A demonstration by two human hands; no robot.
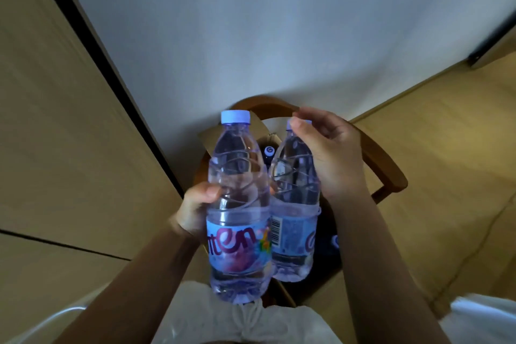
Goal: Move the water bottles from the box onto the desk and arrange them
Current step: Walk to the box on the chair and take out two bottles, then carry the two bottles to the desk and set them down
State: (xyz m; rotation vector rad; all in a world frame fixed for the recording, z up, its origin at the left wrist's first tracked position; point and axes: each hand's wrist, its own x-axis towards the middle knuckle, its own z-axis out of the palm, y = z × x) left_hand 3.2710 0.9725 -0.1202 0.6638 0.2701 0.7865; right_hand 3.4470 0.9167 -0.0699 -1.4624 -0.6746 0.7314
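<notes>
A: What do the hands have?

B: The left hand point(195, 208) is wrapped around the middle of one water bottle point(238, 204), thumb across the front, just above the label. The right hand point(332, 153) pinches the cap end of a second bottle point(294, 204) with its fingertips, so that one hangs from its top. Both bottles are upright, side by side and touching or nearly so, held in the air above the box point(321, 292).

A: And the box?

B: Cardboard, open, sitting on a wooden chair point(388, 173) with a curved back. A flap point(206, 135) stands up behind the bottles. Inside it is dark; one more cap point(269, 151) shows between the two raised bottles, and a bit of label shows at the right.

A: How much room around them?

B: The chair's arm curves close on the right. On the left a tan panel point(69, 134) with a dark edge runs diagonally down toward the chair. Straight ahead is a pale wall point(251, 36). To the right the floor point(446, 162) is tan and open. I cannot tell where the desk is.

A: Anything nearer?

B: Light shorts point(245, 321) with a drawstring, directly below the left bottle.
</notes>
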